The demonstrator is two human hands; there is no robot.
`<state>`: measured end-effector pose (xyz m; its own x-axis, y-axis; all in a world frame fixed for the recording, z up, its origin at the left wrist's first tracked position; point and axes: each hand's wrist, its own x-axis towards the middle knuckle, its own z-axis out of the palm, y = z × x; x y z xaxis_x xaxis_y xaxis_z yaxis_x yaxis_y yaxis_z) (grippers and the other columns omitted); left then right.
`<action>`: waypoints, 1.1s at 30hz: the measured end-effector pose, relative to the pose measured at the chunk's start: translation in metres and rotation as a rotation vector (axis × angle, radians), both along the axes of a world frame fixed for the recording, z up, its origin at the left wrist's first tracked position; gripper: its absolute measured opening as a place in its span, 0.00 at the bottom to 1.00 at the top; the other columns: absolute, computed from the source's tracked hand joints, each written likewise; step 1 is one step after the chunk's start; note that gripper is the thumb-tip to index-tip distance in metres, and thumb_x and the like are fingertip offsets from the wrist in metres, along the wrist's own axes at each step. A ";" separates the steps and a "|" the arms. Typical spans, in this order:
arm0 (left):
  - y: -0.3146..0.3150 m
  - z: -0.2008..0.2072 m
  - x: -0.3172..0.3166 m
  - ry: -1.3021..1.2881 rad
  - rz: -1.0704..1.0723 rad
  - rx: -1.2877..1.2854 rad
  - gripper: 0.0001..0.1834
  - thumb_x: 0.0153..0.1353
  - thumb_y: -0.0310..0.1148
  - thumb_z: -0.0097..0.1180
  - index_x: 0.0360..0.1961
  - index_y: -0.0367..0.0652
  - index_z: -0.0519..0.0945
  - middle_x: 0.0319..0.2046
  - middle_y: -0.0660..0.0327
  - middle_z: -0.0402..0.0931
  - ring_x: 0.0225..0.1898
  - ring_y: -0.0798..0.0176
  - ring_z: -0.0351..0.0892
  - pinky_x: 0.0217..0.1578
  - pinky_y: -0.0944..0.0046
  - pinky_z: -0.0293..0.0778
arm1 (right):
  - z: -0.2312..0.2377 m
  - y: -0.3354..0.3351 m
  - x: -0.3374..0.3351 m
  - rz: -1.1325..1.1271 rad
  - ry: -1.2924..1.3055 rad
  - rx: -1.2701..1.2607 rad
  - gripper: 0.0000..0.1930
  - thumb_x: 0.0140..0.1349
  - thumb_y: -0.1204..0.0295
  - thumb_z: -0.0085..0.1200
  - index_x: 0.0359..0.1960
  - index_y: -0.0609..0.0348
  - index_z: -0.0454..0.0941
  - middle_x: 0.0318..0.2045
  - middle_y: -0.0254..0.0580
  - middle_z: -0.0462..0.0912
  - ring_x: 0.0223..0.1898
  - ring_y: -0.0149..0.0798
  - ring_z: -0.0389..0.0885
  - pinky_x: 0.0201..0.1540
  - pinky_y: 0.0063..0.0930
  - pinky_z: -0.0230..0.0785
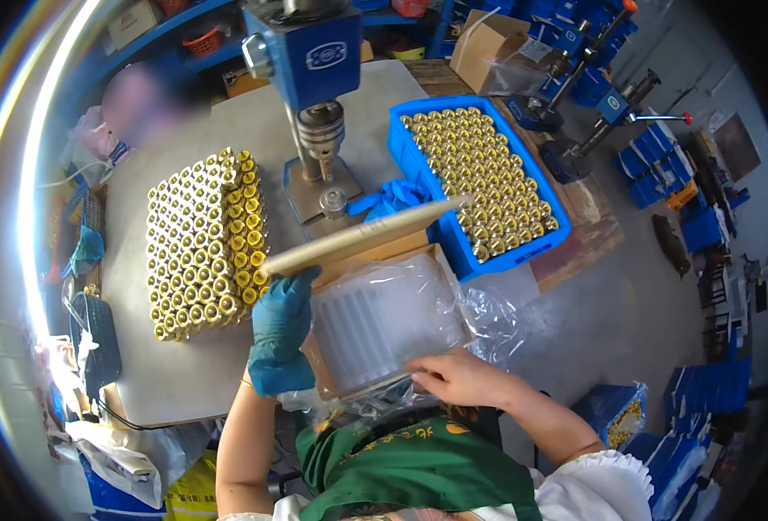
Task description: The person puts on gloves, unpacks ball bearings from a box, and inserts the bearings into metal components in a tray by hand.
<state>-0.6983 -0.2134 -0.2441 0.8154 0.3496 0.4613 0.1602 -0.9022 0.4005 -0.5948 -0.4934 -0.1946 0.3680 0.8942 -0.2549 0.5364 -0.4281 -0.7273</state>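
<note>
My left hand (281, 334), in a teal glove, is closed on the left end of a cardboard flap (362, 239), which stands tilted up over an open cardboard box (321, 369). Inside the box lies a translucent white plastic tray (384, 313) with long ridges, under clear plastic film (488, 326) that spills over the right side. My bare right hand (462, 379) is at the box's near edge, its fingers apart and touching the film or rim; exactly which I cannot tell.
Stacked brass-coloured round fittings (194, 247) stand at left. A blue crate (553, 239) at right holds rows of similar parts. Behind the box are a blue bench press (319, 65) and a blue glove (397, 198). A person, blurred, is at the far left.
</note>
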 end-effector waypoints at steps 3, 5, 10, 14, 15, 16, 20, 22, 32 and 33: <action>0.009 0.003 0.008 0.122 0.065 -0.126 0.23 0.53 0.21 0.47 0.48 0.57 0.77 0.32 0.58 0.78 0.34 0.51 0.79 0.32 0.55 0.75 | -0.011 -0.009 0.018 -0.111 -0.277 -0.209 0.19 0.61 0.59 0.51 0.38 0.67 0.77 0.21 0.53 0.80 0.24 0.49 0.82 0.32 0.43 0.74; 0.013 0.006 0.008 0.164 0.057 -0.111 0.23 0.53 0.21 0.47 0.49 0.56 0.77 0.32 0.58 0.78 0.34 0.51 0.79 0.33 0.55 0.75 | -0.009 -0.008 0.030 -0.214 -0.366 -0.321 0.22 0.61 0.58 0.50 0.37 0.71 0.77 0.20 0.55 0.80 0.23 0.49 0.82 0.32 0.45 0.74; 0.015 0.003 0.006 0.166 -0.024 -0.171 0.21 0.54 0.20 0.48 0.49 0.52 0.77 0.37 0.56 0.79 0.38 0.52 0.79 0.37 0.57 0.76 | 0.011 0.016 0.048 -0.136 0.160 -0.651 0.31 0.61 0.54 0.51 0.46 0.79 0.69 0.18 0.52 0.79 0.16 0.44 0.80 0.24 0.37 0.76; 0.013 0.014 0.006 0.151 -0.021 -0.232 0.17 0.56 0.22 0.51 0.48 0.48 0.77 0.37 0.54 0.79 0.39 0.51 0.79 0.38 0.58 0.76 | 0.012 -0.004 0.067 -0.327 0.521 -0.335 0.23 0.60 0.60 0.55 0.45 0.71 0.71 0.17 0.45 0.78 0.14 0.36 0.78 0.20 0.30 0.73; 0.013 0.017 0.006 0.097 -0.063 -0.269 0.16 0.57 0.23 0.52 0.47 0.47 0.78 0.37 0.54 0.79 0.39 0.51 0.79 0.39 0.58 0.75 | 0.013 -0.003 0.064 -0.327 0.526 -0.333 0.23 0.60 0.60 0.55 0.45 0.71 0.71 0.17 0.45 0.78 0.14 0.36 0.78 0.20 0.30 0.73; 0.013 0.022 0.005 0.043 -0.103 -0.305 0.14 0.57 0.24 0.53 0.45 0.45 0.78 0.37 0.54 0.79 0.39 0.51 0.79 0.39 0.58 0.75 | 0.013 -0.002 0.060 -0.305 0.401 -0.236 0.22 0.59 0.60 0.56 0.44 0.71 0.71 0.17 0.46 0.79 0.15 0.40 0.79 0.24 0.32 0.74; -0.012 0.071 0.003 0.047 -0.132 -0.161 0.14 0.55 0.22 0.56 0.43 0.42 0.79 0.36 0.53 0.80 0.39 0.51 0.79 0.46 0.59 0.73 | -0.013 -0.007 0.038 -0.113 -0.144 -0.053 0.23 0.55 0.67 0.58 0.50 0.67 0.68 0.39 0.56 0.78 0.41 0.53 0.78 0.44 0.38 0.72; -0.044 0.090 -0.009 -0.016 -0.152 -0.090 0.14 0.52 0.21 0.57 0.41 0.43 0.80 0.36 0.55 0.79 0.37 0.52 0.79 0.46 0.59 0.73 | -0.018 -0.006 0.031 -0.032 -0.288 -0.132 0.32 0.55 0.67 0.57 0.59 0.65 0.59 0.59 0.62 0.61 0.59 0.59 0.64 0.61 0.42 0.59; -0.097 0.016 -0.071 0.277 0.052 -0.136 0.36 0.49 0.37 0.65 0.59 0.40 0.67 0.57 0.42 0.63 0.56 0.41 0.65 0.54 0.48 0.66 | -0.013 0.012 0.041 -0.105 -0.299 -0.082 0.38 0.59 0.57 0.54 0.64 0.65 0.52 0.56 0.66 0.67 0.49 0.61 0.75 0.53 0.40 0.68; -0.097 0.016 -0.071 0.244 0.066 -0.169 0.38 0.48 0.36 0.65 0.60 0.38 0.65 0.58 0.40 0.61 0.57 0.40 0.64 0.55 0.48 0.64 | -0.013 0.003 0.049 -0.100 -0.301 -0.080 0.38 0.59 0.57 0.54 0.64 0.65 0.52 0.56 0.66 0.67 0.49 0.61 0.75 0.53 0.40 0.68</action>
